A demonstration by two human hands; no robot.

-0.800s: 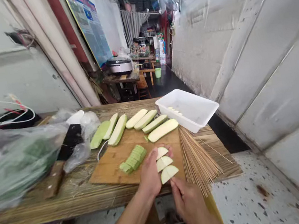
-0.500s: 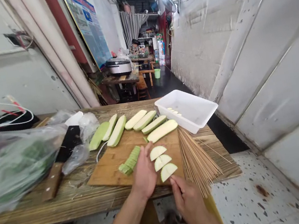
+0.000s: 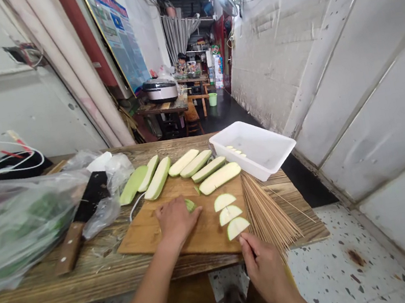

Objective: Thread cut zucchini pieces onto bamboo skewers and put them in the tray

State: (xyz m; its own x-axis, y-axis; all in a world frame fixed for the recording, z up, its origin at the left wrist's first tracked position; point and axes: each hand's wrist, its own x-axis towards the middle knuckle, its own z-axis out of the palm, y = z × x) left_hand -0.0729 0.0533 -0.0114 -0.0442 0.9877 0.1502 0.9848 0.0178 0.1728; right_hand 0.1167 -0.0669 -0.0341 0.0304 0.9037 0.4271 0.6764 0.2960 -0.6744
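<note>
My right hand (image 3: 263,260) pinches the lower end of a thin skewer that carries three half-moon zucchini slices (image 3: 230,214), held over the right part of the cutting board (image 3: 204,234). Over a row of cut zucchini slices (image 3: 190,205) lies my left hand (image 3: 175,220), its thumb stretched away from the fingers; most of that row is hidden beneath it. Behind the board, several halved zucchini (image 3: 219,177) lie side by side, pale cut faces mostly up.
Bamboo skewers (image 3: 270,217) fan out right of the board. A white plastic tub (image 3: 266,161) with a few slices stands behind them. At left are a cleaver (image 3: 82,220) and a plastic bag of greens (image 3: 28,222). Far back, a person sits at a table.
My left hand has moved left from beside the skewered slices onto the row of cut slices. My right hand has shifted slightly right with the loaded skewer.
</note>
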